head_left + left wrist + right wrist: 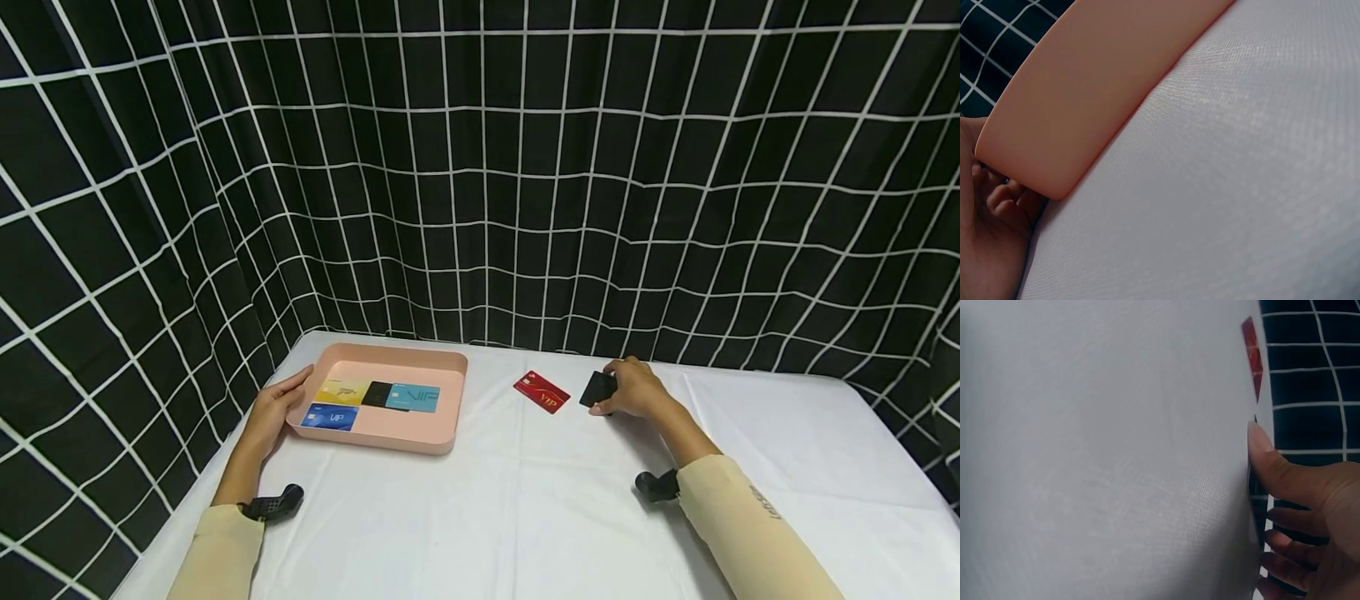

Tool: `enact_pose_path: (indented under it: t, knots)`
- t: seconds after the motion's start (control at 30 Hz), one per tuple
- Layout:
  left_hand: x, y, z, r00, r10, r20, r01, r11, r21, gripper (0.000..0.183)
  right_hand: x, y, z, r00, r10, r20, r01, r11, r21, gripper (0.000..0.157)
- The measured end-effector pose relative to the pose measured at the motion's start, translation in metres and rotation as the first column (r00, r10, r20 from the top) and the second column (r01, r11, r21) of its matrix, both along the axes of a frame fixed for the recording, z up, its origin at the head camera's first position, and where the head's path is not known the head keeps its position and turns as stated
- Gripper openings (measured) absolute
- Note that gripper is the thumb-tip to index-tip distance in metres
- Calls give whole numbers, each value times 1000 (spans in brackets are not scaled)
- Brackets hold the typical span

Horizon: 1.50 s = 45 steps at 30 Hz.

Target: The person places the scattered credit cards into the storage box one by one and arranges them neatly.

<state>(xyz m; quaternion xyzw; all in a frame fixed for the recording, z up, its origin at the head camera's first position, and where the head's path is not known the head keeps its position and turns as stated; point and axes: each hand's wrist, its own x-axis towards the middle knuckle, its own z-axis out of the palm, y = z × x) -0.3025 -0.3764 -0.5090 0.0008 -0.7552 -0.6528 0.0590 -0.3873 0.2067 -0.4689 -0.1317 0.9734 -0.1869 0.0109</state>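
My right hand (611, 392) pinches a black card (597, 387) on the white tablecloth, right of centre. In the right wrist view the thumb (1275, 465) lies on the black card's thin edge (1252, 487) and the fingers curl on its other side. A red VIP card (542, 392) lies flat just left of it, also seen as the red card (1252, 356). My left hand (285, 398) rests against the left side of a pink tray (375, 437). The left wrist view shows the tray's outer wall (1085, 81) with my fingers (1004, 200) beside its corner.
In the tray lie a yellow card (341, 390), a black card (377, 393), a teal card (412, 397) and a blue card (330, 416). A black curtain with a white grid (480, 183) closes the table at the back and both sides.
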Motion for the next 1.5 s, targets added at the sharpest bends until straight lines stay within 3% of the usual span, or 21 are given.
enact_pose_path:
  t: [0.27, 0.67, 0.87, 1.13, 1.27, 1.5]
  knots:
    - [3, 0, 4, 1000, -8, 8, 8, 1000, 28, 47, -3, 0, 1, 999, -49, 19, 50, 999, -6, 85]
    - [-2, 0, -1, 1000, 4, 17, -4, 1000, 11, 47, 2, 3, -3, 993, -113, 41, 115, 992, -48, 92]
    - [-3, -1, -1, 1000, 6, 17, -6, 1000, 14, 47, 5, 2, 0, 992, -99, 84, 106, 990, -91, 95]
    - [-2, 0, -2, 1000, 10, 13, -10, 1000, 10, 46, 6, 8, 1, 993, -98, 63, 104, 990, -91, 92]
    - [-2, 1, -1, 1000, 8, 7, -8, 1000, 5, 46, 3, 15, 0, 992, -120, 42, 125, 984, -130, 82]
    - [-3, 0, 0, 1000, 12, 8, -12, 1000, 5, 46, 2, 32, -7, 985, -169, -22, 159, 958, -238, 48]
